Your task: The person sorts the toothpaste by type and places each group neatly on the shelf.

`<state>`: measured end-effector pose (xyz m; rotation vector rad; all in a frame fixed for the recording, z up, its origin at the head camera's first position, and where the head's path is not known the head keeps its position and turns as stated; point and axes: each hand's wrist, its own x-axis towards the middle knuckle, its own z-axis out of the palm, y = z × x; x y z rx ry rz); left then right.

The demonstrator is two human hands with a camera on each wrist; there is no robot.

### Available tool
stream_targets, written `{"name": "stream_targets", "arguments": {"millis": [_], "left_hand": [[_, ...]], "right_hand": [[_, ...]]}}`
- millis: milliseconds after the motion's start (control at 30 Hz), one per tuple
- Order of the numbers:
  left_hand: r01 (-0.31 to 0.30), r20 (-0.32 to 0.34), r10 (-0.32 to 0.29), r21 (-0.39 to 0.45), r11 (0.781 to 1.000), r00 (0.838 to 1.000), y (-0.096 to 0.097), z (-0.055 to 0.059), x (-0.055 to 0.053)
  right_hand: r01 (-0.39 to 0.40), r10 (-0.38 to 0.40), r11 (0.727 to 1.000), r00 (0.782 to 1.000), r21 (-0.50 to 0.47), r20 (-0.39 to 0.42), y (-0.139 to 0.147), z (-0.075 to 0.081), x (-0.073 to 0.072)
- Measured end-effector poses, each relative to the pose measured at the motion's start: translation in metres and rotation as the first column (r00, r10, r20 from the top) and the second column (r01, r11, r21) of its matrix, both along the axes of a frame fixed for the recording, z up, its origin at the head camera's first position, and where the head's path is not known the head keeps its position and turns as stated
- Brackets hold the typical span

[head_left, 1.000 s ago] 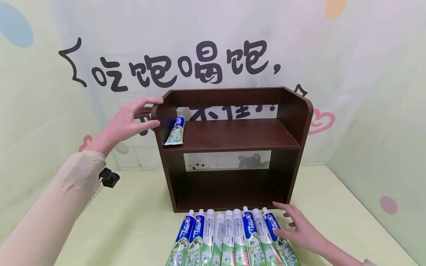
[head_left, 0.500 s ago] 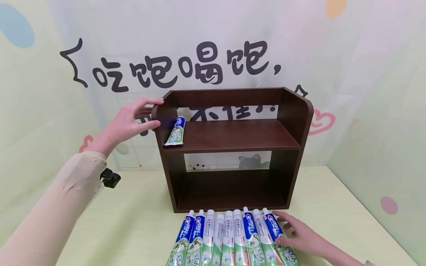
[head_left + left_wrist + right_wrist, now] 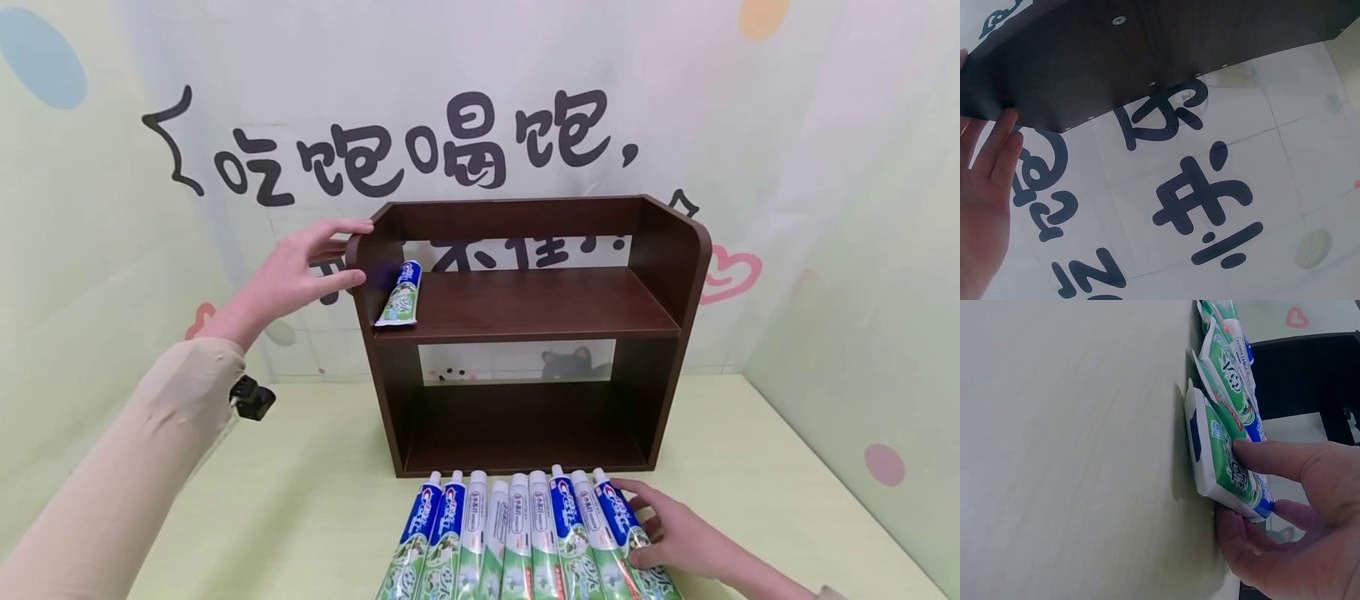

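A dark brown two-tier shelf [image 3: 525, 327] stands on the table. My left hand [image 3: 288, 271] rests against its left side panel, fingertips at the top edge and thumb lower down, fingers fairly straight; in the left wrist view they touch the dark panel [image 3: 1116, 69]. One blue, white and green toothpaste tube [image 3: 401, 293] leans at the left end of the upper tier. In front of the shelf lies a row of several tubes. My right hand [image 3: 682, 537] grips the rightmost toothpaste tube [image 3: 617, 508]; the right wrist view shows the thumb on its printed face and fingers along its outer side.
The other tubes in the row [image 3: 517, 533], some blue-capped end and some white, lie side by side with caps toward the shelf. The lower tier [image 3: 525, 425] sits just behind their caps. A printed wall [image 3: 465, 67] stands close behind the shelf.
My right hand has come down and in to the rightmost tube, thumb and fingers now at its sides. My left hand stays on the shelf; the view has shifted slightly.
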<state>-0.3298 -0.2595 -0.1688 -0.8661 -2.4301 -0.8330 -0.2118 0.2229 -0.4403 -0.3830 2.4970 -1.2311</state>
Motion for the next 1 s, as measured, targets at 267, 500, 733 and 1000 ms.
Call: {"name": "stream_targets", "arguments": {"millis": [267, 500, 733, 1000], "left_hand": [[0.0, 0.006, 0.0, 0.004, 1.0, 1.0, 0.0007, 0.0016, 0.0011], [-0.001, 0.011, 0.001, 0.002, 1.0, 1.0, 0.0008, 0.0034, 0.0013], [-0.006, 0.025, 0.006, -0.001, 1.0, 1.0, 0.0, 0.0029, 0.0022], [-0.014, 0.041, 0.014, -0.007, 1.0, 0.999, -0.0001, 0.0046, 0.0041]], "right_hand": [[-0.003, 0.004, 0.998, 1.0, 0.068, -0.011, -0.0029, 0.0028, -0.001], [-0.033, 0.034, 0.998, 0.999, 0.051, -0.016, 0.0004, 0.0046, -0.0021], [-0.034, 0.034, 0.999, 0.999, 0.037, -0.009, 0.0014, 0.0018, -0.0033], [-0.03, 0.031, 0.999, 0.999, -0.032, 0.044, 0.0046, 0.0007, -0.0024]]}}
